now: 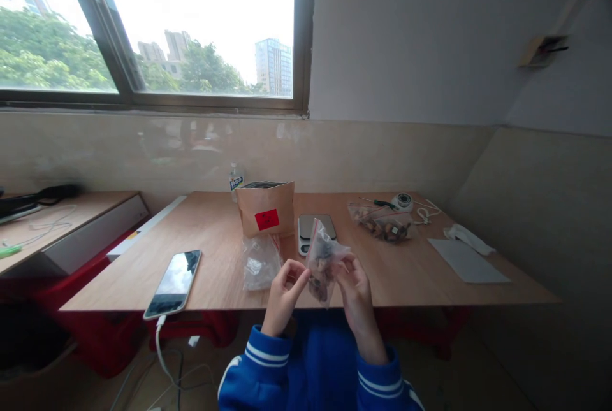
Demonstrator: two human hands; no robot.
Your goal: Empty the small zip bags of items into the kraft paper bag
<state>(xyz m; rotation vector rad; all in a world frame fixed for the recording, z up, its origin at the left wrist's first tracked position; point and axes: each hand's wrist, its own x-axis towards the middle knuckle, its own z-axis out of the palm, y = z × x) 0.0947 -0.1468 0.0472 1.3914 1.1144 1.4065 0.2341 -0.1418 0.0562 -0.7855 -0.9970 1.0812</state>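
Between my two hands, above the table's front edge, is a small clear zip bag (320,271) with brown dried pieces inside. My left hand (285,293) pinches its left side with thumb and forefinger. On the other side, my right hand (354,287) grips the bag's right edge near the top. Behind the bag sits a small digital scale (306,229), its display partly covered. Left of it stands a brown paper pouch (248,213) with a red label and an open top. Clear plastic bags (261,264) lie just in front of the pouch.
A smartphone (174,283) with a cable overhangs the table's left front edge. At the back right lie a larger bag of brown pieces (382,227), a screwdriver (384,204) and a white round camera (402,201). White paper (466,261) lies at right; a bottle (234,176) stands behind the pouch.
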